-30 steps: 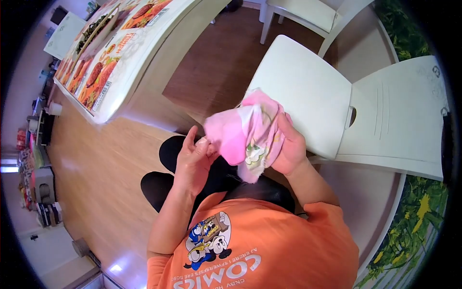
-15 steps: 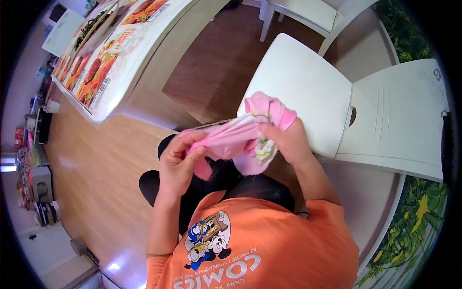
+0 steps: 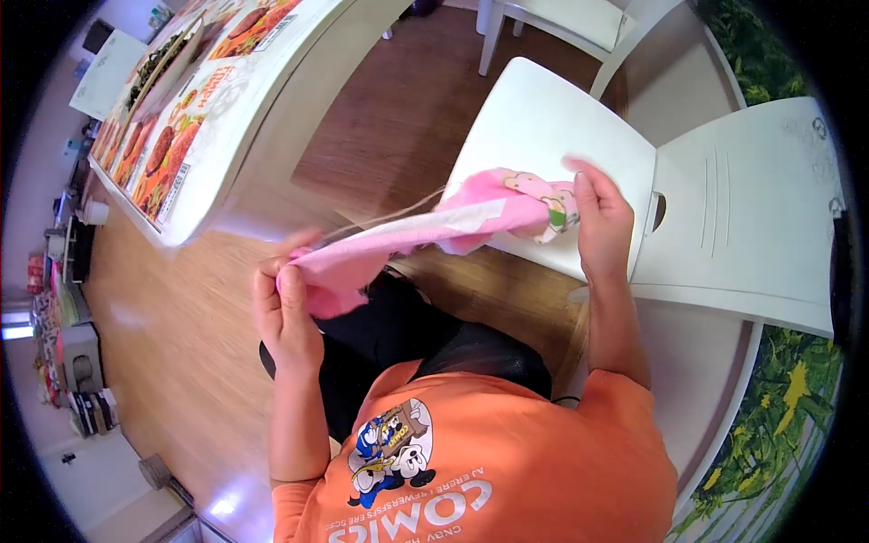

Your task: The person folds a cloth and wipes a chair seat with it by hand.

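A long pink cloth point(image 3: 362, 258) with a white strip along it and a patterned, scalloped part stretches across in front of me, above my lap. My left hand point(image 3: 288, 294) pinches its left end between thumb and fingers. At the other end, my right hand point(image 3: 605, 217) is closed at the patterned edge, with the thumb up and the fingertips slightly blurred. A thin string runs along the far side of the cloth. The cloth's right part hangs over the front of the white chair's seat point(image 3: 543, 118).
On the left is a table point(image 3: 262, 127) with a food-printed cover and a dish point(image 3: 167, 68) on it. The white chair's backrest point(image 3: 742, 208) is at the right, and another white chair point(image 3: 570, 23) stands behind. Shelved items point(image 3: 81, 353) line the far left.
My hands have moved apart, the left toward the left and down, the right toward the right and up. The bunched pink cloth is now drawn out lengthwise between them.
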Demonstrator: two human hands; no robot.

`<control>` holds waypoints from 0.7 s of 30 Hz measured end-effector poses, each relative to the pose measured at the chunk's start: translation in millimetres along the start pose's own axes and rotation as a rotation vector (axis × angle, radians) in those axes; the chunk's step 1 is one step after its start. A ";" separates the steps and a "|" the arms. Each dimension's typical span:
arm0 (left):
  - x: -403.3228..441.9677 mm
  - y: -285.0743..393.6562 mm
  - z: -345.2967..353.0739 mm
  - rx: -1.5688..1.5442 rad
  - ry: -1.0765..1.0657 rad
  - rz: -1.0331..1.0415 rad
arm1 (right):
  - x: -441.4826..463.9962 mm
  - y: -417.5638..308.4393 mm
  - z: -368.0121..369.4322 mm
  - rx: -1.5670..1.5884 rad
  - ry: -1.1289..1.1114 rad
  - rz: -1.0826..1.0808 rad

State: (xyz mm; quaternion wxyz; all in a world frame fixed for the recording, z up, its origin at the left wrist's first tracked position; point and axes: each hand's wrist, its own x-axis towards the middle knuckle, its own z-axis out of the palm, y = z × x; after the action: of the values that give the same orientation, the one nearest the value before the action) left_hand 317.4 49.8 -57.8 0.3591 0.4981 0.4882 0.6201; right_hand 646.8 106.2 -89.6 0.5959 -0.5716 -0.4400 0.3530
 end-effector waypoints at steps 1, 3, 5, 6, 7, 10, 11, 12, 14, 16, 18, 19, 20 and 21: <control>-2.3 -3.6 -7.7 -0.010 0.025 -0.050 | -0.3 1.1 -0.5 0.001 -0.069 -0.014; -1.7 -4.8 -12.4 -0.019 0.045 -0.101 | -0.4 1.8 -5.1 -0.024 -0.211 -0.025; 2.8 5.5 -7.9 -0.229 0.006 -0.191 | -0.8 3.7 -5.5 0.006 -0.273 -0.074; 4.0 10.1 -5.0 -0.227 0.004 -0.192 | -1.0 4.8 -5.4 0.035 -0.338 -0.123; 4.8 14.7 -0.9 -0.346 0.016 -0.271 | -0.3 5.1 -5.1 0.017 -0.344 -0.110; 2.2 29.7 13.7 -0.517 0.054 -0.382 | -5.2 0.3 18.0 -0.600 0.018 -0.601; -0.2 33.5 19.1 -0.535 0.022 -0.408 | -12.6 3.1 16.2 -0.554 -0.124 -0.496; -2.6 35.4 21.2 -0.552 -0.008 -0.435 | -20.9 4.0 17.3 -0.433 -0.306 -0.354; -8.6 26.4 19.4 -0.594 -0.163 -0.489 | -33.2 11.3 29.1 0.109 -0.782 0.112; -16.3 24.7 35.4 -0.725 -0.220 -0.558 | -49.0 32.4 59.9 0.203 -0.968 -0.037; -19.5 24.2 44.2 -0.638 -0.429 -0.483 | -69.2 47.7 88.6 0.405 -1.166 0.129; -21.4 13.2 41.4 -0.734 -0.456 -0.493 | -80.6 52.9 97.2 0.470 -1.229 0.188; -23.4 2.0 37.1 -0.831 -0.482 -0.503 | -100.0 54.6 96.3 0.766 -1.230 0.638; -24.2 2.5 33.5 -0.771 -0.410 -0.515 | -100.6 44.6 92.0 0.849 -1.184 0.787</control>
State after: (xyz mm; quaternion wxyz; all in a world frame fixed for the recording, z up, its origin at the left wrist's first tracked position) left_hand 355.9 34.9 -60.9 0.7466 0.3044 0.2501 0.5360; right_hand 528.5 51.7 -149.7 0.2637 -0.1297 -0.2783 0.9145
